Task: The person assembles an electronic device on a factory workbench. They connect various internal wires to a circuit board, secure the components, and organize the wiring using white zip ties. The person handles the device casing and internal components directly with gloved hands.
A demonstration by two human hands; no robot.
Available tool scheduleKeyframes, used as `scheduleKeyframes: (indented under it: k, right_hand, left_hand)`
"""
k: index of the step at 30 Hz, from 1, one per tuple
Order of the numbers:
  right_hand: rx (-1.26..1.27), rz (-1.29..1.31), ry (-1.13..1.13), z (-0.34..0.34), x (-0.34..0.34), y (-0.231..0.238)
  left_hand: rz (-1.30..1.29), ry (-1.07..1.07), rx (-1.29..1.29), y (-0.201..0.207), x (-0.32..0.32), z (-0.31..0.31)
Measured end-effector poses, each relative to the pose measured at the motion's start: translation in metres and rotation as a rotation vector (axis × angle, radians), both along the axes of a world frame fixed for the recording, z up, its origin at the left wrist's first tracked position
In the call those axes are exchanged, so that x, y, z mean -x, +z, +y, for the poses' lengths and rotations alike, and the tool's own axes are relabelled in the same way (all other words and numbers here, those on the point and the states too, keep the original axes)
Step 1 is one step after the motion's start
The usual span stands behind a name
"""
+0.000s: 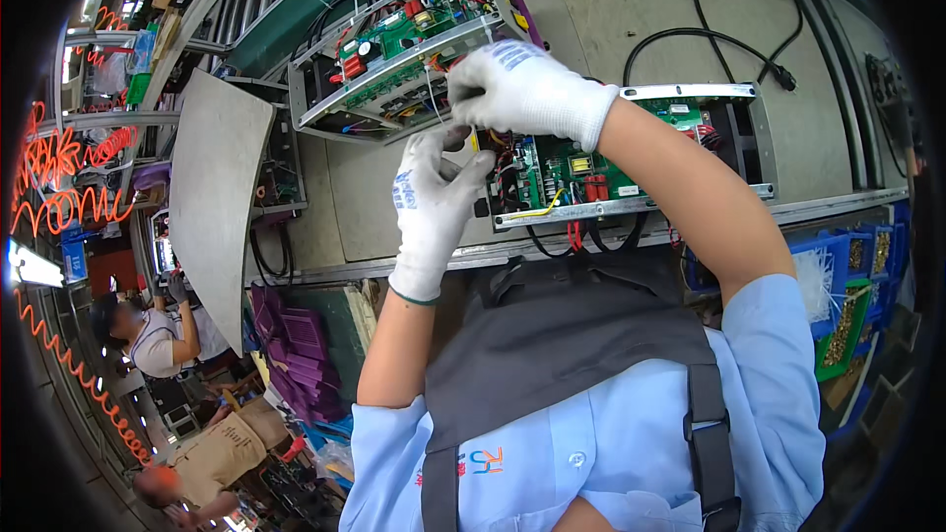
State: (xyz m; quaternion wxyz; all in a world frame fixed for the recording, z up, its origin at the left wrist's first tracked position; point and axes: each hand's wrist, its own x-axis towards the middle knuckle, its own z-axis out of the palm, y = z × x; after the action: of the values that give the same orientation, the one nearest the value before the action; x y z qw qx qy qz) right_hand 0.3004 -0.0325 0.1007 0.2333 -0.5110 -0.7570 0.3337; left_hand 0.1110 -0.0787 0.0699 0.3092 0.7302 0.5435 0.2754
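Both my hands wear white knit gloves. My left hand point(434, 192) is raised in front of an open metal chassis point(690, 94) that holds a green circuit board point(557, 172) with red and yellow wires; its thumb and fingers pinch together near the board's left end. My right hand point(527, 89) is curled just above it, fingers closed over the same spot. What they pinch is too small to tell. A second open chassis with a green board point(394, 44) lies further back on the left.
A black power cable point(734, 34) loops over the grey bench at the back right. Blue bins point(857, 266) with small brass parts and white ties stand at the right. A grey panel point(212, 187) leans at the left. Two other people work at the lower left.
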Motion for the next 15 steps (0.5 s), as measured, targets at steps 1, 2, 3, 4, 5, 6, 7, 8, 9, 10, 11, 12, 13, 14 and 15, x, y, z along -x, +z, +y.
scheduleKeyframes:
  k: [1, 2, 3, 4, 5, 6, 7, 8, 9, 10, 11, 12, 13, 14, 15]
  right_hand:
    - [0.0, -0.001, -0.052, 0.0, -0.001, -0.001]
    - [-0.049, 0.06, -0.146, -0.002, -0.008, -0.008]
    - [-0.099, 0.12, -0.244, -0.007, -0.019, -0.015]
    - [-0.088, 0.107, -0.293, -0.015, -0.028, -0.014]
    - [-0.081, 0.095, -0.339, -0.026, -0.036, -0.008]
    - [-0.023, 0.168, -0.339, -0.043, -0.04, -0.007]
    - [0.03, 0.241, -0.343, -0.061, -0.043, -0.007]
    - [0.159, 0.413, -0.307, -0.078, -0.044, -0.004]
    - [0.296, 0.609, -0.246, -0.094, -0.043, -0.007]
    - [0.38, 0.721, -0.279, -0.106, -0.037, -0.002]
    - [0.461, 0.836, -0.311, -0.115, -0.03, 0.003]
    - [0.459, 0.897, -0.334, -0.119, -0.028, 0.001]
    - [0.45, 0.955, -0.356, -0.122, -0.025, -0.001]
    - [0.442, 1.013, -0.377, -0.125, -0.023, -0.004]
    - [0.364, 0.997, -0.377, -0.128, -0.019, -0.007]
  left_hand:
    - [0.0, 0.008, 0.011, 0.0, 0.003, -0.002]
    - [0.001, 0.013, 0.022, 0.003, 0.004, -0.004]
    - [0.0, 0.015, 0.034, 0.006, 0.003, -0.006]
    - [-0.073, 0.053, 0.008, 0.011, -0.005, -0.011]
    - [-0.138, 0.04, -0.07, 0.013, -0.005, -0.013]
    - [-0.201, 0.026, -0.149, 0.014, -0.005, -0.013]
    - [-0.263, 0.009, -0.235, 0.013, -0.007, -0.014]
    - [-0.258, -0.044, -0.207, 0.016, -0.011, -0.016]
    - [-0.252, -0.106, -0.178, 0.02, -0.015, -0.019]
    - [-0.243, -0.174, -0.147, 0.025, -0.018, -0.022]
    - [-0.232, -0.243, -0.117, 0.031, -0.021, -0.025]
    - [-0.175, -0.296, 0.021, 0.036, -0.023, -0.029]
    - [-0.136, -0.312, 0.056, 0.039, -0.026, -0.029]
    - [-0.095, -0.329, 0.093, 0.042, -0.028, -0.029]
    - [-0.127, -0.306, 0.149, 0.04, -0.028, -0.028]
